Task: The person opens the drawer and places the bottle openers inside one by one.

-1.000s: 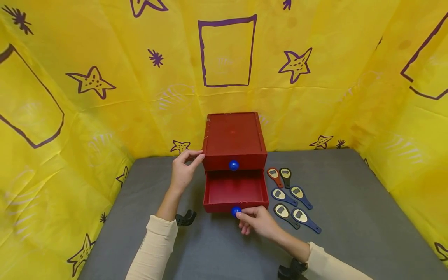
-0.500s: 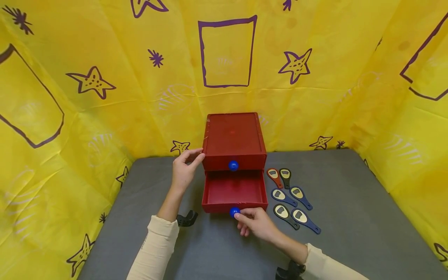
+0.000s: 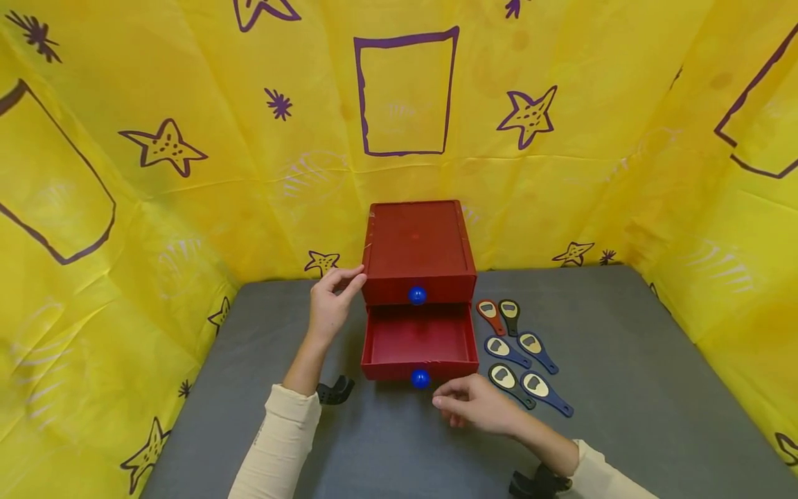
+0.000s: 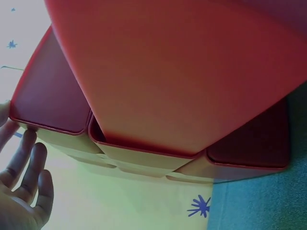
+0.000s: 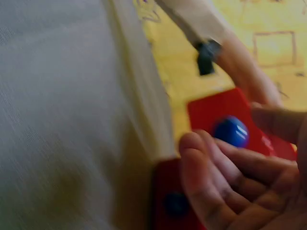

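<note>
A red two-drawer cabinet (image 3: 416,239) stands on the table, its lower drawer (image 3: 419,344) pulled out with nothing in it and its upper drawer (image 3: 389,290) closed. Each drawer front bears a round blue knob (image 3: 420,378). My left hand (image 3: 329,305) touches the cabinet's upper left front corner with thumb and fingertips; in the left wrist view its other fingers (image 4: 36,165) are spread loosely beside the cabinet. My right hand (image 3: 480,405) is just right of the lower knob, apart from it, fingers loosely bent and holding nothing. The right wrist view shows a knob (image 5: 231,132) beyond those fingers.
Several bottle openers lie right of the cabinet: a red one (image 3: 489,310), black ones (image 3: 509,311) and blue ones (image 3: 548,394). Yellow patterned cloth (image 3: 299,194) hangs behind and at both sides of the grey table (image 3: 623,360).
My right hand has let go of the lower drawer's knob and moved a little right and toward me. My left hand stays at the cabinet's corner; the lower drawer remains pulled out.
</note>
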`<move>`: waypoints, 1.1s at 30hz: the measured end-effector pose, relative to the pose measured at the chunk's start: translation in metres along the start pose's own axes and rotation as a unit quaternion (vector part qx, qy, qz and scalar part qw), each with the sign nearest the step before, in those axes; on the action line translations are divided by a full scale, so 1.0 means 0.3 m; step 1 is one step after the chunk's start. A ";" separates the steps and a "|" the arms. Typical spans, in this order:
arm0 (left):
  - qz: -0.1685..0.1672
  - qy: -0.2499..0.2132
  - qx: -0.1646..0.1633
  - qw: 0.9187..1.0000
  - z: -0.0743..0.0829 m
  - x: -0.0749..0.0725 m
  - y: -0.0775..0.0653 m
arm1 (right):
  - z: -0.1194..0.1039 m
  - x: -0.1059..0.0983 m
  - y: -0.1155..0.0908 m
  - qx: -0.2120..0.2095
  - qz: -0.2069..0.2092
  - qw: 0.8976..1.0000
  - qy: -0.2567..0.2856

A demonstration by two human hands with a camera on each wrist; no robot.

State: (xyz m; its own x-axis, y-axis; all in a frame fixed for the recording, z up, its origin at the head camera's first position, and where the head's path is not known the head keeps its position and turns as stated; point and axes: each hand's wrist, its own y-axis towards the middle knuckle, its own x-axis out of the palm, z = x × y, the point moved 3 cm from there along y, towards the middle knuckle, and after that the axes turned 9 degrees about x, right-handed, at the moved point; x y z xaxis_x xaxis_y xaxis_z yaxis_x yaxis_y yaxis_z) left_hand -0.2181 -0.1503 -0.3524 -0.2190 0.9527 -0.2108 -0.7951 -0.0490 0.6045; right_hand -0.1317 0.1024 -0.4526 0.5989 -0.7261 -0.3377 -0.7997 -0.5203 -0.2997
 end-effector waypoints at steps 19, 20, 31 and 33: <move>0.003 -0.006 0.008 1.000 -0.005 0.000 -0.005 | 0.052 -0.367 -0.143 0.016 0.109 0.978 -0.176; 0.003 -0.005 0.008 1.000 -0.006 0.000 -0.005 | 0.068 -0.376 -0.144 0.020 0.123 0.974 -0.188; 0.014 -0.008 0.022 1.000 -0.013 0.003 -0.006 | 0.239 -0.395 -0.163 0.105 0.226 0.930 -0.271; 0.013 -0.008 0.027 1.000 -0.013 0.003 -0.006 | 0.264 -0.389 -0.172 0.117 0.232 0.924 -0.280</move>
State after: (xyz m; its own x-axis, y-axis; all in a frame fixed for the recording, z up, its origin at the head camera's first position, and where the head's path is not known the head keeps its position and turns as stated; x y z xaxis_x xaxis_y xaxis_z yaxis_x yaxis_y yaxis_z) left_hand -0.2192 -0.1504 -0.3566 -0.2302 0.9558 -0.1828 -0.7579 -0.0582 0.6498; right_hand -0.1570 0.2496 -0.4682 0.1739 -0.4654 -0.8678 -0.9842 -0.0516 -0.1695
